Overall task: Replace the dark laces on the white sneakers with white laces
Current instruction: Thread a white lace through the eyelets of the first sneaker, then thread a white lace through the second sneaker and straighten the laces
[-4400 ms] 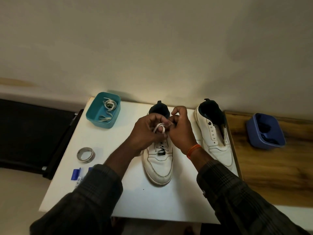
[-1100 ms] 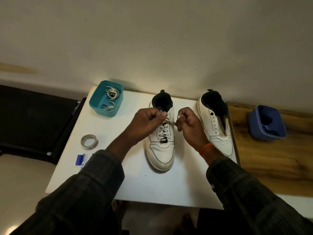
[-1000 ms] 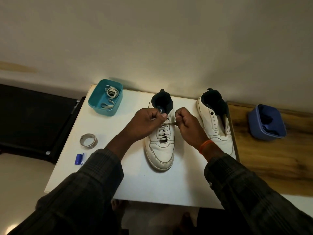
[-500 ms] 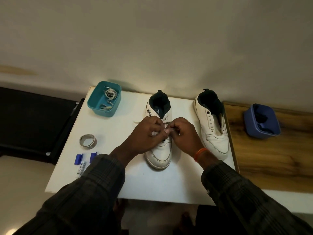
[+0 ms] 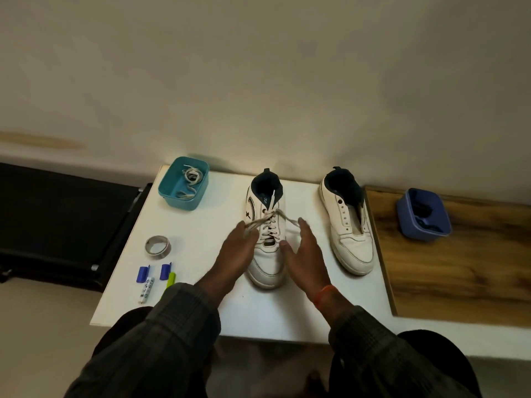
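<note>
- Left sneaker (image 5: 267, 239): mid-table, white lace (image 5: 270, 218) tied.
- Left hand (image 5: 237, 251), right hand (image 5: 304, 248): fingers spread, flanking it, holding nothing.
- Risk: a brushing finger may loosen the bow.

1. Your laced sneaker (image 5: 267, 242) sat on the table (image 5: 201, 282), the unlaced sneaker (image 5: 349, 225) to its right.
2. A tub (image 5: 184, 183) stood behind-left.
3. The tape roll (image 5: 157, 247) lay left, behind the markers (image 5: 149, 280).

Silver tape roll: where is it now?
In the head view, the silver tape roll lies on the white table's left side, between teal tub and blue-capped pens.
</note>
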